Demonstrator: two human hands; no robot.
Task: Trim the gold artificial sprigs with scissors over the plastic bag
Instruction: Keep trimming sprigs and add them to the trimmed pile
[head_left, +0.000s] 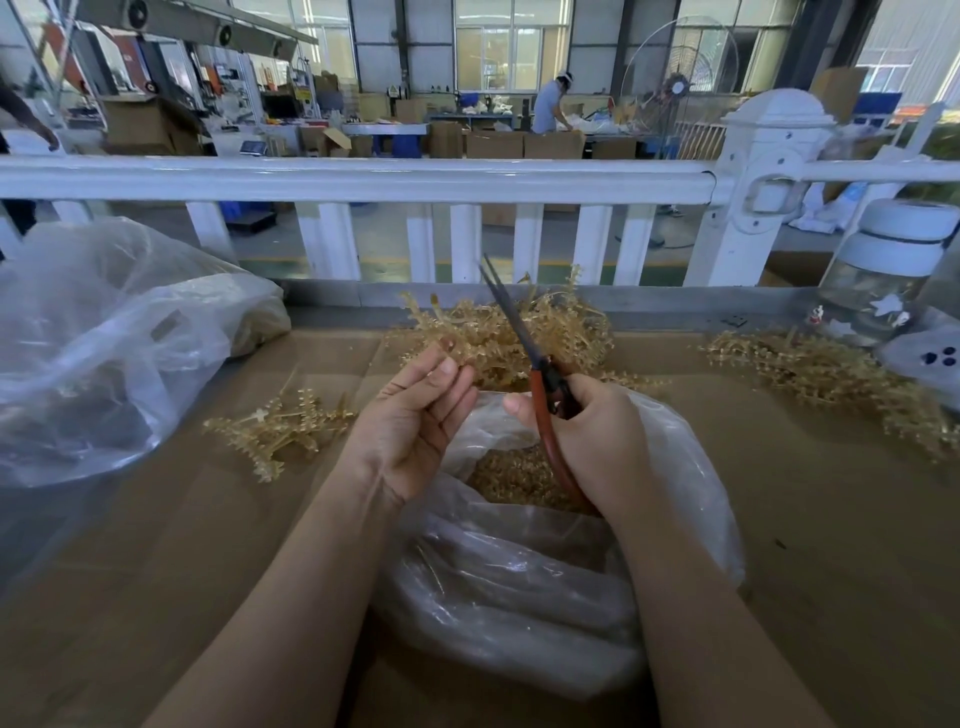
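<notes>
My right hand (587, 441) grips the red handles of the scissors (524, 343), whose blades point up and away, slightly apart at the tips. My left hand (415, 415) is palm up beside them, fingers loosely curled with the tips at the near edge of the gold sprig pile (498, 332); I cannot see a sprig pinched in it. Below both hands lies an open clear plastic bag (519, 571) with gold trimmings (514, 478) inside. A small bunch of gold sprigs (280, 426) lies to the left on the cardboard.
A large crumpled plastic bag (104, 343) sits at the left. More gold sprigs (831, 379) lie at the right beside a glass jar with a white lid (883, 275). A white railing (363, 176) borders the table's far edge. Brown cardboard (156, 571) covers the tabletop.
</notes>
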